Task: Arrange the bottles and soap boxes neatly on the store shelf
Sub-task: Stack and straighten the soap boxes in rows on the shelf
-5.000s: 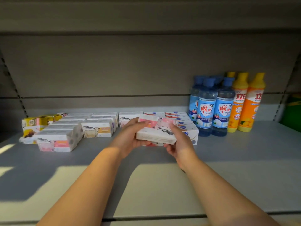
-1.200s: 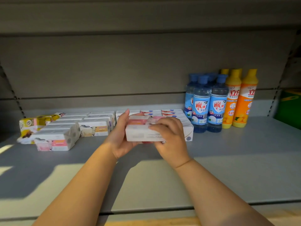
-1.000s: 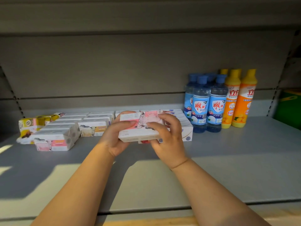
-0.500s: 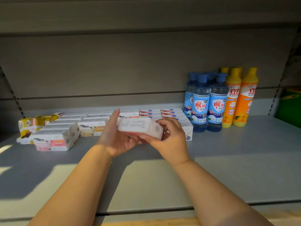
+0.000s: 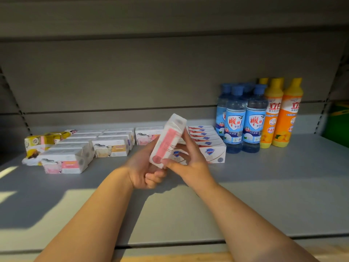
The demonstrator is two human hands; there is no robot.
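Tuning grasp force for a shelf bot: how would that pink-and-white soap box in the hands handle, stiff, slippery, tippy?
Soap box likely stiff: its edges stay straight though gripped by the left hand and right hand near its lower end only. Probably slightly slick; the wrap looks smooth. Set flat like the shelf rows, it shouldn't tip or roll.

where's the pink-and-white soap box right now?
Centre of the head view, the pink-and-white soap box is tilted on end above the shelf, held between left hand and right hand, in front of the blue-logo soap boxes.
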